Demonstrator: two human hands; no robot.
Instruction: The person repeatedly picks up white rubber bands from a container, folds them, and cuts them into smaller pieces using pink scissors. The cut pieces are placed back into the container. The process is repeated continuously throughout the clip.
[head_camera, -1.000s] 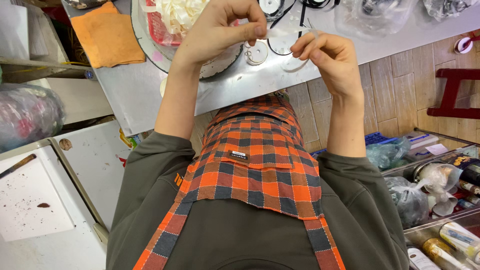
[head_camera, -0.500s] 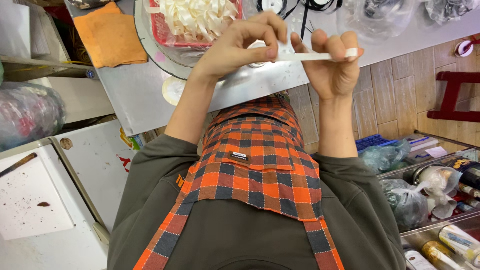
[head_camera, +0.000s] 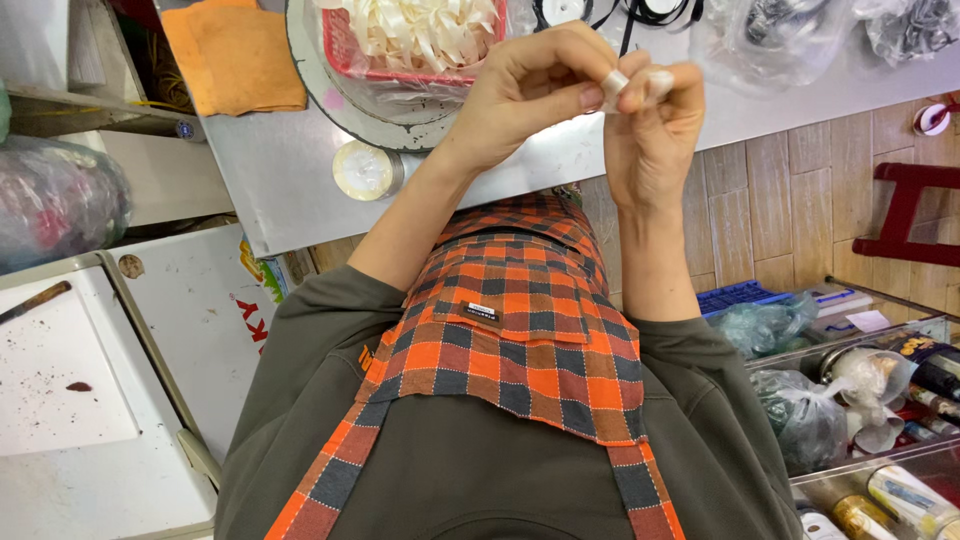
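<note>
Both hands meet above the worktop (head_camera: 300, 190) edge: left hand (head_camera: 525, 95) and right hand (head_camera: 655, 125) pinch a small piece of pale ribbon (head_camera: 630, 85) between closed fingertips. Behind them, left to right, lie an orange cloth (head_camera: 235, 55), a tape roll (head_camera: 362, 170) and a red basket (head_camera: 420, 70) of cream ribbon.

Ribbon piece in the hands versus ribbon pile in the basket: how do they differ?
The ribbon piece is one bit, pinched by left hand and right hand; the ribbon pile is many loose curls. The piece is held up; the pile lies in the red basket. Both look cream.
</note>
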